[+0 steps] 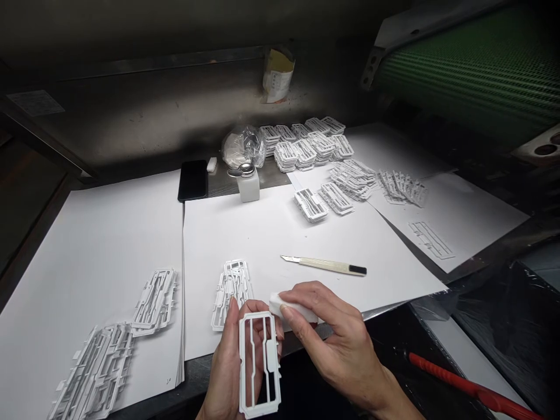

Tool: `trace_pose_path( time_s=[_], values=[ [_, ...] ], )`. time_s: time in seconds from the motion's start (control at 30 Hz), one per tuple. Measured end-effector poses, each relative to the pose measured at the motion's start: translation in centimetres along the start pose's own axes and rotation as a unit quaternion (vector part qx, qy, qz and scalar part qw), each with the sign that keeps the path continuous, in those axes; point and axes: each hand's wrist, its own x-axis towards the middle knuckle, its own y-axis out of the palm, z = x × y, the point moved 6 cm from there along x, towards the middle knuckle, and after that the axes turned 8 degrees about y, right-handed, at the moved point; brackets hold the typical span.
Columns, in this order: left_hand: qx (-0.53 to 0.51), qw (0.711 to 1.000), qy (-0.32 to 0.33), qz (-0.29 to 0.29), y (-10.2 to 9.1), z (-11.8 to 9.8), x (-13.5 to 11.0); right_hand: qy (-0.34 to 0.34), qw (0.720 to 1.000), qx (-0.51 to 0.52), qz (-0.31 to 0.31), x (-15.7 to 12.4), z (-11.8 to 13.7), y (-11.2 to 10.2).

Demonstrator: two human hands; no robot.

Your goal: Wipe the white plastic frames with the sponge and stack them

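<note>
My left hand [222, 370] is closed around a white plastic frame [272, 356], a rectangle with thin bent bars, held upright near the table's front edge. In my right hand [347, 341] a small white block [276, 303], perhaps a sponge or eraser, is pinched between thumb and fingers. The block sits right by the frame's upper right corner; I cannot tell whether they touch. Just behind my left hand lies a small pile of similar frames [236, 277]. A craft knife [324, 265] rests on the white paper [254, 233] beyond my right hand.
Stacks of white frames [301, 153] stand at the back, with more piles [98, 367] at the left. A black phone [193, 181], a plastic bag [244, 147] and a white container [249, 188] topped with a metal, spoon-like piece are behind. A red-handled tool [455, 379] lies right.
</note>
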Motion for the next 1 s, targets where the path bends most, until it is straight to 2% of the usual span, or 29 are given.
trace_pose_path(
  time_s=[0.17, 0.23, 0.33, 0.4, 0.43, 0.53, 0.63, 0.8, 1.0],
  values=[
    [0.003, 0.994, 0.040, -0.101, -1.5, -0.3, -0.1, -0.036, 0.999, 0.012, 0.008, 0.2, 1.6, 1.3],
    [0.002, 0.991, 0.054, -0.123, -2.0, -0.3, -0.3, -0.056, 0.998, -0.001, 0.014, 0.3, 2.3, 1.9],
    [-0.028, 0.995, 0.012, -0.092, -1.5, 0.2, -0.3, -0.070, 0.993, -0.015, 0.090, 0.5, 3.1, 2.8],
    [-0.044, 0.997, -0.013, -0.060, -0.9, 0.2, -0.3, -0.057, 0.988, 0.011, 0.144, 0.6, 3.1, 2.5],
    [-0.046, 0.998, -0.013, -0.050, -0.7, 0.1, -0.2, -0.039, 0.988, 0.027, 0.150, 0.8, 2.9, 2.0],
    [-0.037, 0.999, 0.004, -0.025, -0.2, -0.5, -0.1, 0.019, 0.996, 0.036, 0.077, 1.2, 1.6, -0.3],
    [-0.032, 0.999, -0.003, 0.011, 0.4, -0.5, 0.0, 0.039, 0.999, 0.007, 0.027, 0.9, 0.6, -1.6],
    [-0.002, 0.999, 0.008, 0.037, 0.7, -0.5, 0.1, 0.056, 0.998, 0.003, 0.028, 0.4, -0.5, -1.3],
    [0.001, 0.999, 0.030, 0.010, -0.2, -0.8, 0.5, 0.084, 0.995, 0.020, 0.039, 0.1, -1.1, -1.0]
  ],
)
